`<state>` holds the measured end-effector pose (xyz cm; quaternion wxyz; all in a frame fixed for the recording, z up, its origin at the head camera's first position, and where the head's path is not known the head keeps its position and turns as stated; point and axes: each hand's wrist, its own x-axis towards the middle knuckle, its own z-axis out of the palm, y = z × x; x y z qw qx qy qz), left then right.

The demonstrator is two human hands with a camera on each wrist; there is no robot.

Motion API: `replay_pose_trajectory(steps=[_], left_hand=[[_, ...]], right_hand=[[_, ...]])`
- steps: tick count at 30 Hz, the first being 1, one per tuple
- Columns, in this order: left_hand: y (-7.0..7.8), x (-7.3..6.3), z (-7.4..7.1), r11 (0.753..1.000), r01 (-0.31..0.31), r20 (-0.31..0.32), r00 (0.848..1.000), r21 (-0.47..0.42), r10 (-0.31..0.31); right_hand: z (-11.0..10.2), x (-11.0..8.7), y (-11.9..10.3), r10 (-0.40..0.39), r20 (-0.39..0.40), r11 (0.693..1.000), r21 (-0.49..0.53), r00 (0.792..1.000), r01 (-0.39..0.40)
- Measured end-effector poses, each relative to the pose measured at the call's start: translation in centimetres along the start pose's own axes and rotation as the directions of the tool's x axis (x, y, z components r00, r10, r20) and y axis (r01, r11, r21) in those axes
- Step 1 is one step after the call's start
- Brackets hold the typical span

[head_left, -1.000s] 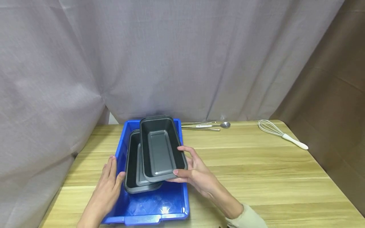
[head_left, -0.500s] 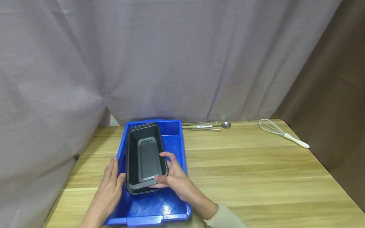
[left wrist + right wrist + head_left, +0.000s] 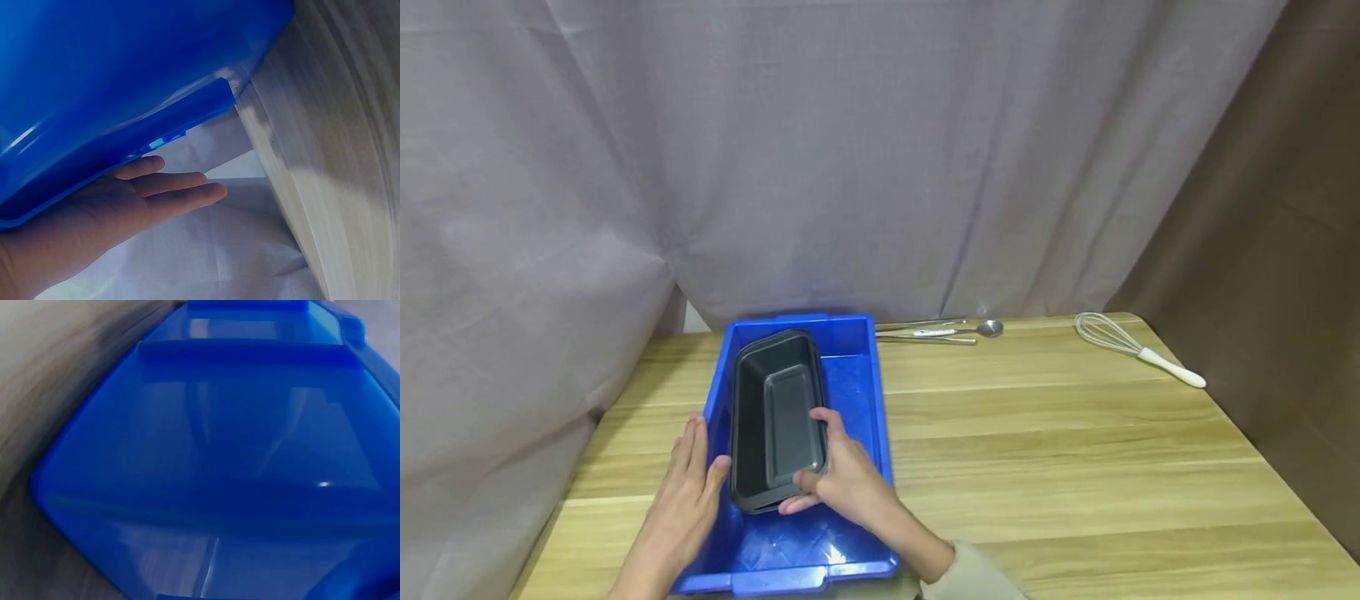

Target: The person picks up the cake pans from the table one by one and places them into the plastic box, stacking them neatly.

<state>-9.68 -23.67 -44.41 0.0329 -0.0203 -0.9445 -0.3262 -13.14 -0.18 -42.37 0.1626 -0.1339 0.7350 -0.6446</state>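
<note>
A dark grey loaf pan (image 3: 792, 417) sits nested in a second, like pan (image 3: 758, 507), whose rim shows just below it at the near end. Both lie along the left side of a blue plastic bin (image 3: 782, 581). My right hand (image 3: 853, 492) grips the upper pan's near right corner, thumb over the rim. My left hand (image 3: 677, 498) rests along the bin's left edge with fingers straight. In the left wrist view, the straight fingers of that hand (image 3: 159, 187) lie against the bin's blue wall (image 3: 125, 62). The right wrist view holds only the bin's wall (image 3: 250, 437) and wood.
Behind the bin's right side lie a spoon (image 3: 988, 328) with a white handle and several thin metal rods (image 3: 925, 339). A whisk (image 3: 1165, 364) with a white handle lies at the far right. A grey curtain (image 3: 850, 167) hangs behind the wooden table (image 3: 1075, 467).
My right hand has brought the upper loaf pan left and down, from overlapping the second pan at an offset to nested inside it. My left hand has stayed at the bin's edge.
</note>
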Motion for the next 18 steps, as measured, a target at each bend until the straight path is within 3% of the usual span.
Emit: replay_pose_trajectory(steps=[1, 7, 10, 14, 18], left_hand=[[0.01, 0.02, -0.01, 1.0, 0.003, 0.003, 1.0, 0.0, -0.003], [-0.1, -0.06, 0.04, 1.0, 0.018, 0.025, 1.0, 0.007, -0.018], [-0.28, -0.31, 0.11, 1.0, 0.012, 0.015, 1.0, 0.009, -0.012], [-0.46, -0.51, 0.25, 0.998, -0.011, -0.027, 1.0, 0.056, 0.013], [-0.12, -0.39, 0.17, 0.985, -0.013, -0.034, 0.999, 0.169, 0.019]], right_hand=[[0.06, -0.03, -0.01, 0.001, 0.0, 0.999, -0.035, 1.0, -0.001], [0.45, -0.39, 0.22, 0.011, 0.012, 1.0, -0.021, 1.0, -0.011], [0.59, -0.62, 0.22, 0.019, 0.007, 0.995, -0.102, 1.0, -0.018], [0.57, -0.73, 0.01, 0.02, 0.001, 0.952, -0.304, 1.0, -0.019], [0.33, -0.82, -0.17, 0.049, 0.036, 0.94, -0.338, 0.998, -0.034]])
